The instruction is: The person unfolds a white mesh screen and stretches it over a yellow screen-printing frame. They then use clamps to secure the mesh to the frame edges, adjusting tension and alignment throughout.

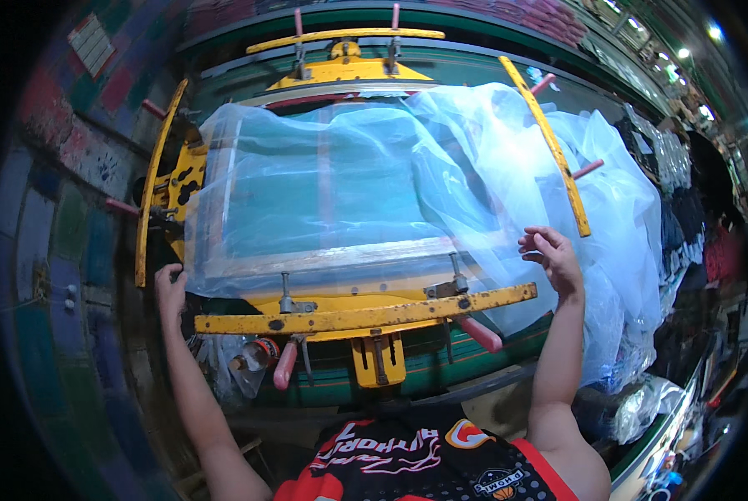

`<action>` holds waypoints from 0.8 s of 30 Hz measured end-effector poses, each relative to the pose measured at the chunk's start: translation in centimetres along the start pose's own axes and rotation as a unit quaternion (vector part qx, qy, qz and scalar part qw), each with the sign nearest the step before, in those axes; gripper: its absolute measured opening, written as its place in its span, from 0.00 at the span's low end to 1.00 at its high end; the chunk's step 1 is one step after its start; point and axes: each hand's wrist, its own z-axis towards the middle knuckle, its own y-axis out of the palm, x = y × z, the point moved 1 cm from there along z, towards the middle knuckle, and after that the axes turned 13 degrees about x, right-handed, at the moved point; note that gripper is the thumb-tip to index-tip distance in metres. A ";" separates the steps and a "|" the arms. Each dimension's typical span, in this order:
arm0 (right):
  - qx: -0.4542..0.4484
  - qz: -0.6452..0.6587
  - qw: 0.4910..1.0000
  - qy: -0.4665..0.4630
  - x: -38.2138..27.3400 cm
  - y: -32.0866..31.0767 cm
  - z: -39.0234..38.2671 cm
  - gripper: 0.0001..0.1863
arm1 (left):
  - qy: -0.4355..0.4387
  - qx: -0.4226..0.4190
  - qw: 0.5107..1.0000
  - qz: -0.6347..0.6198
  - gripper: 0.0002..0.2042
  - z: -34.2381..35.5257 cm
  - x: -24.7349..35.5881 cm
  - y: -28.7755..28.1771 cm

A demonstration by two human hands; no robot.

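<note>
Workshop wall: on the left side, a wall of many-coloured blocks (65, 250) is standing beside the work, while small lamps (715, 32) are shining at the upper right.
Left hand: the left hand (172, 288) is resting at the near left corner of the mesh, its fingers drawn together; whether they are pinching the edge, I cannot tell.
Right hand: the right hand (555, 259) is hanging near the right end of the front bar, over the mesh, with fingers half curled and parted, and no clear grip is showing.
Mesh: the pale see-through mesh (466, 159) is covering the wooden frame (332, 257), and its surplus is running under the right yellow bar (549, 150) and spilling beyond in a loose heap.
Progress: the covering of the frame is looking mostly done; the smoothing is seeming unfinished, because folds are rising on the right half. Whether any bar is pressing the mesh, I cannot tell.
Bars: the front yellow bar (365, 311) is lying nearest the body, the left yellow bar (161, 179) is standing apart from the mesh edge, and the far yellow bar (344, 35) is closing the opposite side.
Under front bar: a bottle (255, 354) is lying near the green table edge (332, 392).
Farther back: folded pink stacks (537, 18) are lying along the top.
</note>
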 end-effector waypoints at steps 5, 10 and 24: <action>0.018 0.131 0.985 0.107 5.8 -2.0 0.4 0.17 | -0.053 -0.076 0.992 0.088 0.09 -0.2 0.2 1.0; 0.038 0.016 0.999 -0.009 10.4 -0.2 -0.5 0.21 | 0.069 0.037 0.994 0.071 0.07 -1.2 2.1 -0.6; 0.350 -0.429 0.808 -0.204 6.0 0.8 3.6 0.34 | 0.061 -0.028 0.983 0.168 0.04 1.2 0.8 3.1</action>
